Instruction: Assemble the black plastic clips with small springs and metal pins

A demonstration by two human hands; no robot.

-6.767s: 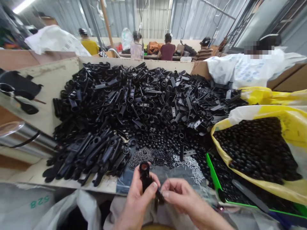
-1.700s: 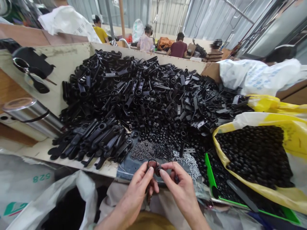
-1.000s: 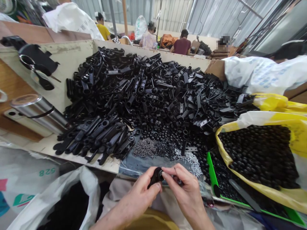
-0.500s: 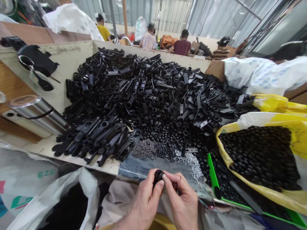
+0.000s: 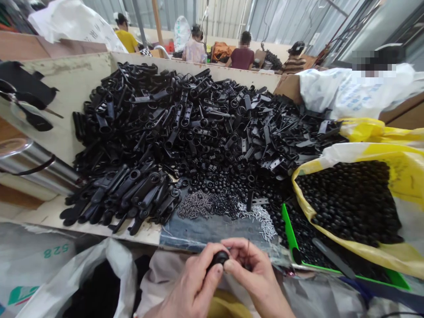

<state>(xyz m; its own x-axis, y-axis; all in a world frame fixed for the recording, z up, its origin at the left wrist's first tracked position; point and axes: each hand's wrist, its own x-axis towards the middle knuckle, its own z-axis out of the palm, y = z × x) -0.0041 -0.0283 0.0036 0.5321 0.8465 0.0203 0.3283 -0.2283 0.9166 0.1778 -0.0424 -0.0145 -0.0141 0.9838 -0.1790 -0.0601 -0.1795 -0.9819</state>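
In front of the bench edge, my left hand [image 5: 194, 280] is closed around a black round plastic part [image 5: 220, 258], thumb and forefinger gripping its sides. My right hand [image 5: 253, 269] is closed too, its thumb and fingertips pressed to the right side of the same part. A thin dark piece [image 5: 248, 246] sticks up among the right fingers; its kind is unclear. Past the hands, small grey-brown pieces [image 5: 195, 205], small black pieces [image 5: 223, 205] and silver pins [image 5: 265, 221] lie in heaps on a dark mat [image 5: 198, 232].
Black plastic parts [image 5: 185, 106] are piled high behind, and long black handle-like parts [image 5: 126, 194] lie left. On the right are a yellow-white sack [image 5: 306, 212] of black balls and a green tray [image 5: 289, 229]. A steel flask [image 5: 49, 168] stands left. Several people sit beyond.
The scene has shifted left in view. My right fingers have changed their hold, curling over the black round part, which has tilted between my hands.
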